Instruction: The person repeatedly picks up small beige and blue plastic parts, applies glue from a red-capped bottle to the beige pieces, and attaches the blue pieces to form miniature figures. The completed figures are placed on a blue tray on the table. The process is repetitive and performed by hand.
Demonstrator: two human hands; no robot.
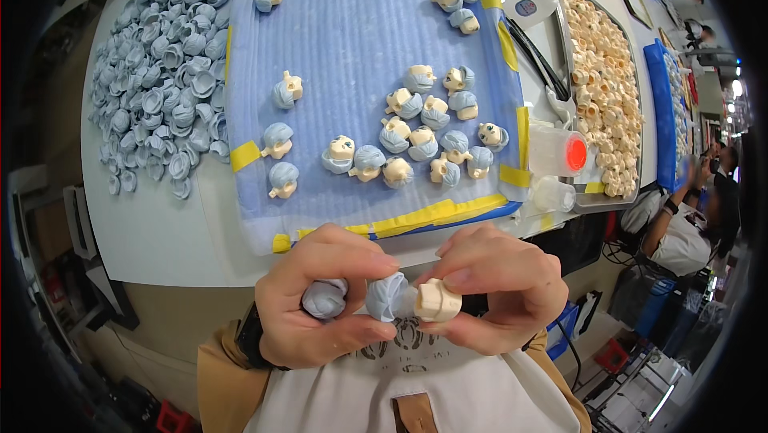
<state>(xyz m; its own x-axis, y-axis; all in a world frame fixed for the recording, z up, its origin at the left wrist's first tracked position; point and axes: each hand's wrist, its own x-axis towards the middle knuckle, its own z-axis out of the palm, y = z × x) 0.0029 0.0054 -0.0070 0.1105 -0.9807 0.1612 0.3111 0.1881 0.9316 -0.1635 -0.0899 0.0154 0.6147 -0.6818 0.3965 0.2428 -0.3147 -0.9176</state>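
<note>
My left hand [292, 281] pinches a light-blue doll hair piece [386, 297] between thumb and fingers. A second blue hair piece [324, 299] is tucked in the same palm. Close beside the pinched piece, my right hand [516, 289] grips a cream doll head piece [438, 302]. Something whitish and translucent shows in the narrow space between the two pieces; I cannot make out what it is. Both hands are in front of my apron, just off the table's near edge. Beyond them lies a blue padded tray [344, 41] bearing several assembled doll heads [394, 135].
Loose blue hair pieces [172, 57] are heaped on the left of the table [152, 225]. At right, a bin [570, 73] holds many cream pieces, near a clear container with a red-orange top [574, 153], a small clear cup [554, 194] and a white bottle [532, 2]. Another person [688, 225] is at far right.
</note>
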